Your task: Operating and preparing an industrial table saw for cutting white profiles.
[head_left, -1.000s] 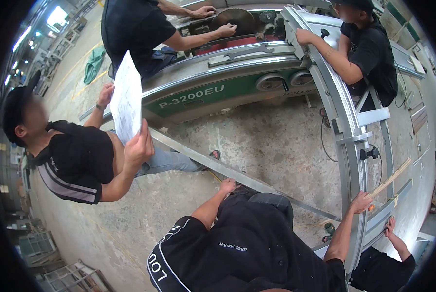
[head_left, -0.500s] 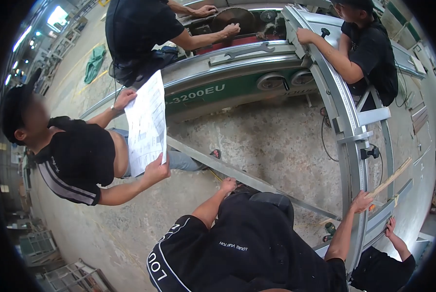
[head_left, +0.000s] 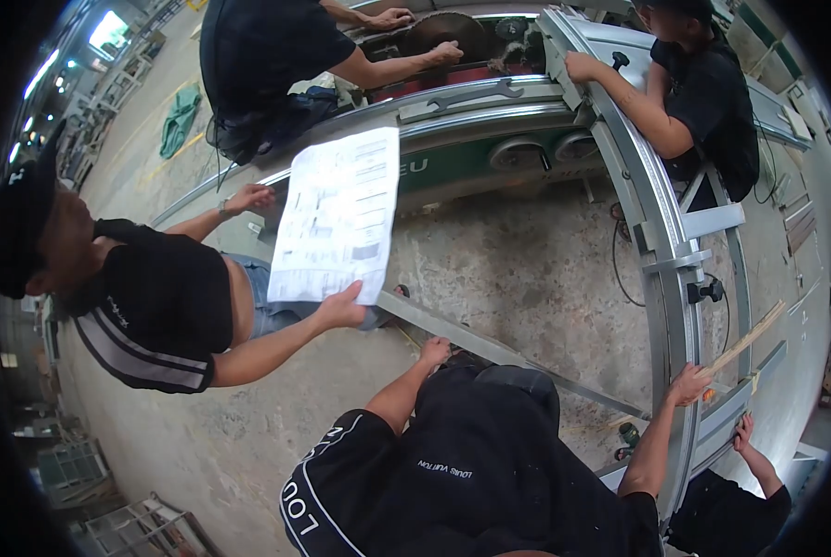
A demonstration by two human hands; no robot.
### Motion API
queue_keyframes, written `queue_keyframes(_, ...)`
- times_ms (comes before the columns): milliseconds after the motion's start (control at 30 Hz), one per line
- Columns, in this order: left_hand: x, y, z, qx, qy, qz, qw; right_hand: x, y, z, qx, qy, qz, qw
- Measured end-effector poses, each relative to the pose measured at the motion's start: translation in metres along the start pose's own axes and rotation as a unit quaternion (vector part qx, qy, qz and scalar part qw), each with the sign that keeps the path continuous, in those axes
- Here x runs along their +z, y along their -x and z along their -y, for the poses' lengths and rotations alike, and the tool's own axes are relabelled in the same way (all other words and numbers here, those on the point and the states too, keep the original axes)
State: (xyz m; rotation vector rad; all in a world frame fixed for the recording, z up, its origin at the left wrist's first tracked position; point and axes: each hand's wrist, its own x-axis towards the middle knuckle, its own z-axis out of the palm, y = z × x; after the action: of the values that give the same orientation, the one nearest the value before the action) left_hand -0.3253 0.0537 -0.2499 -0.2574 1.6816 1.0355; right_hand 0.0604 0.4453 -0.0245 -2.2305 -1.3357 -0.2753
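Note:
My right hand is closed at the long metal rail of the saw frame, gripping the end of a thin wooden strip that points up and to the right. In front of my waist, my left hand is curled closed beside a slanting grey metal bar; what it holds, if anything, is hidden. On the left, a person holds a printed paper sheet out in one hand, over the bar's far end. At the far side, another person's hands are by a large round saw blade.
A wrench lies on the green machine's top edge. At the far right a person grasps the frame; another person's hand touches its near right part. Black clamp knobs jut from the rail. A cable hangs below.
The paper sheet has moved right, toward the middle, and the person on the left has let go of it with one hand. My hands stay where they were.

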Motion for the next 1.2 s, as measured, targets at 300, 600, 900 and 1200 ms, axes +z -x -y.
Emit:
queue_keyframes(300, 0.000, -0.002, 0.004, 0.029, -0.021, -0.011, 0.999, -0.011, 0.003, 0.008, 0.039, -0.010, 0.024, 0.999)
queue_keyframes(600, -0.001, -0.001, 0.001, -0.005, 0.037, 0.018, 0.999, -0.010, 0.004, 0.007, 0.029, -0.003, 0.022, 0.999)
queue_keyframes(900, 0.000, -0.007, 0.003, 0.040, -0.004, -0.009, 0.999, -0.006, 0.000, 0.005, 0.028, -0.010, 0.035, 0.999)
queue_keyframes(1200, 0.006, 0.014, -0.005, 0.077, -0.111, -0.086, 0.987, -0.003, -0.001, 0.003, 0.024, -0.008, 0.022, 0.999)
